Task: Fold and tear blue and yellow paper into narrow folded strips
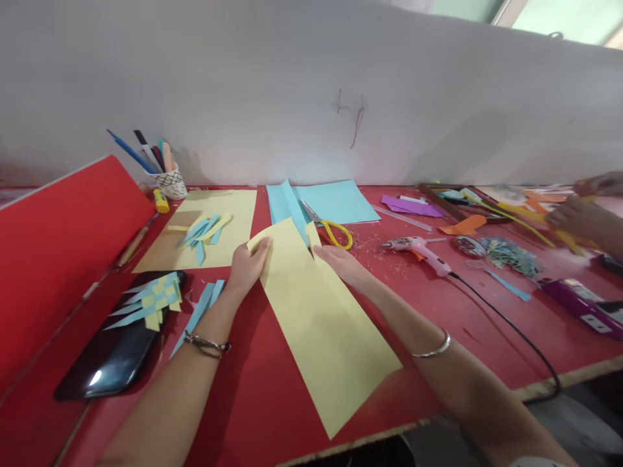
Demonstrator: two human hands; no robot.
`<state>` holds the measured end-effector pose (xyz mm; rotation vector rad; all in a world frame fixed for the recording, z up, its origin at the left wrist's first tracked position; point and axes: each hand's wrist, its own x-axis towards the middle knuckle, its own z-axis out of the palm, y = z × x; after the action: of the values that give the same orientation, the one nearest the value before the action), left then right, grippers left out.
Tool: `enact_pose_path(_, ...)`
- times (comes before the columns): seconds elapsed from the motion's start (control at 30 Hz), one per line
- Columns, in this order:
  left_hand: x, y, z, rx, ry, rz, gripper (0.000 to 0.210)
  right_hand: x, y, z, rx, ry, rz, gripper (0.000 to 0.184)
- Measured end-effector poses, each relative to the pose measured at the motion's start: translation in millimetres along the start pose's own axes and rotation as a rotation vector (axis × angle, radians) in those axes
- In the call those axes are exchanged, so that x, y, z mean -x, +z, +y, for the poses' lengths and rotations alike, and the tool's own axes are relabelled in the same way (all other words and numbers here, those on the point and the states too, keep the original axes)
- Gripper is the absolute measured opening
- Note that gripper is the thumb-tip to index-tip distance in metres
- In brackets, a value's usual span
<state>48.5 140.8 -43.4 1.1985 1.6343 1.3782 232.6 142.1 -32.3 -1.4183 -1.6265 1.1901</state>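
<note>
A long sheet of yellow paper (326,318) slants across the front of the table. My left hand (249,264) pinches its upper left edge. My right hand (338,263) grips a narrow strip at the upper right, where a slit parts the strip from the rest of the sheet. Just beyond my right hand lie scissors (343,235) with yellow handles, their blades resting on light blue paper (335,198). Left of my left hand are cut blue strips (203,310) and a woven blue-and-yellow paper piece (156,299) on a dark phone (111,353).
A pink glue gun (421,253) with a black cord lies to the right, near purple paper (411,206) and a purple device (581,305). Another person's hands (584,214) work at the far right. A pen cup (170,183) and red board (68,246) stand left.
</note>
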Motion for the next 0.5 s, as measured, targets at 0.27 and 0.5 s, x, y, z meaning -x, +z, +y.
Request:
enact_pose_path(0.27,-1,-0.3,-4,0.087,-0.05,-0.092,0.037,-6,3,11,0.072,-0.007,0.102,0.032)
enact_pose_path(0.5,1,3.1,-3,-0.017,-0.03,-0.096,0.037,-8,3,11,0.08,-0.01,0.164,0.031)
